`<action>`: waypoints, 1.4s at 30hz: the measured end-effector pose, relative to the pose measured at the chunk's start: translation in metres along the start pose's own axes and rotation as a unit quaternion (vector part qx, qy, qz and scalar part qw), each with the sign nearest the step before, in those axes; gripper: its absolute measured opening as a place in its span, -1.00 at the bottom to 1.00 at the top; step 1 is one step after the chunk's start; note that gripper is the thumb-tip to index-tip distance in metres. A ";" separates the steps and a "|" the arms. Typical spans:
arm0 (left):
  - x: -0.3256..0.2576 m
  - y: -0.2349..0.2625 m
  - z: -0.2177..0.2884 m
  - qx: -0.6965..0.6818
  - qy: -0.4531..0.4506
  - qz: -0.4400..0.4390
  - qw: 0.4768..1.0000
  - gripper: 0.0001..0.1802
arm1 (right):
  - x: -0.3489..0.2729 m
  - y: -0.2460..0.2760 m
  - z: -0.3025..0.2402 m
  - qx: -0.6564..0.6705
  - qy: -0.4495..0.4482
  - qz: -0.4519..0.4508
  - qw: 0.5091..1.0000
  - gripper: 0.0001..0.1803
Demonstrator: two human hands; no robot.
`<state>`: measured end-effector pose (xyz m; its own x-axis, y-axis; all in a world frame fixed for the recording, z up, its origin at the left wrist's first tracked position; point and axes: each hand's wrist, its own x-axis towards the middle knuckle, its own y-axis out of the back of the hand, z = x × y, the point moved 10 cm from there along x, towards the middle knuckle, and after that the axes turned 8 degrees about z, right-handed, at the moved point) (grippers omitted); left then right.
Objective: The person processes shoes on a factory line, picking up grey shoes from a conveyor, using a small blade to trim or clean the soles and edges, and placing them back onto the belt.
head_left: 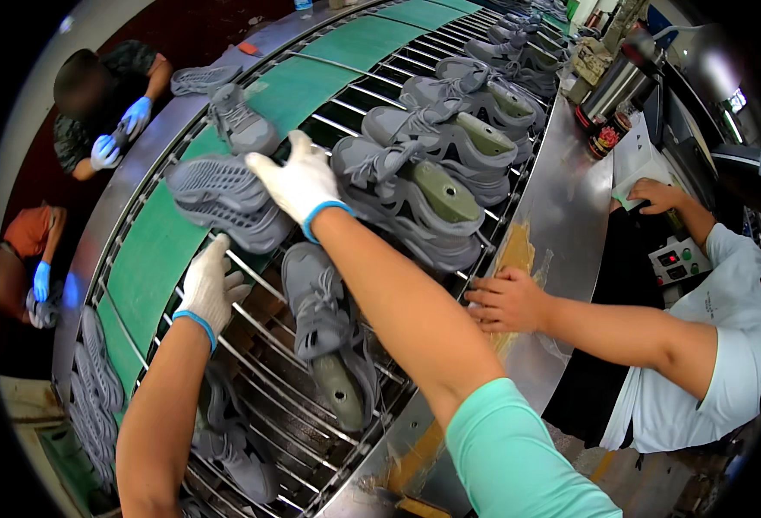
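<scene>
one left hand [206, 289] and one right hand [303, 183], gloved, flanked grey soles [221, 192] at the belt's [152, 250] edge, grip impossible to tell; shoes [398, 125] stood assembled nearby, these soles apparently still bare.

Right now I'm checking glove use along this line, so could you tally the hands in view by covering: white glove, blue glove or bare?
White-gloved hands: 2 (left hand and right hand)
Blue-gloved hands: 3
Bare hands: 2
Total: 7
</scene>
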<state>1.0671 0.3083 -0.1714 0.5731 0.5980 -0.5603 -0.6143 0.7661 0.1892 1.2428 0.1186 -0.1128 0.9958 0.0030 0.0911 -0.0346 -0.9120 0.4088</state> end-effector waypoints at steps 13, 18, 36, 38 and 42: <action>0.067 -0.017 -0.014 -0.201 0.039 -0.037 0.978 -0.29 | 0.001 -0.105 0.011 0.032 -0.104 -0.232 0.967 -0.17; 0.015 0.048 0.019 -0.123 -0.070 -0.089 0.986 -0.34 | -0.047 -0.055 -0.039 0.242 -0.064 -0.235 0.939 -0.18; -0.374 0.270 -0.104 -0.233 -0.281 -0.001 0.931 -0.15 | -0.389 0.165 -0.054 0.338 0.039 -0.211 0.917 -0.23; -0.426 0.333 -0.158 -0.251 -0.268 0.048 0.929 -0.16 | -0.456 0.177 -0.044 0.384 0.029 -0.243 0.890 -0.25; -0.539 0.445 -0.297 -0.268 -0.317 0.069 0.907 -0.06 | -0.613 0.158 0.000 0.489 -0.119 -0.330 0.799 -0.31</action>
<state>0.3236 0.2564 -0.0248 0.5628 0.8253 0.0466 -0.7824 0.5501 -0.2918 0.6265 -0.0269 -0.1041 0.7618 0.6436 -0.0744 0.4710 -0.6290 -0.6185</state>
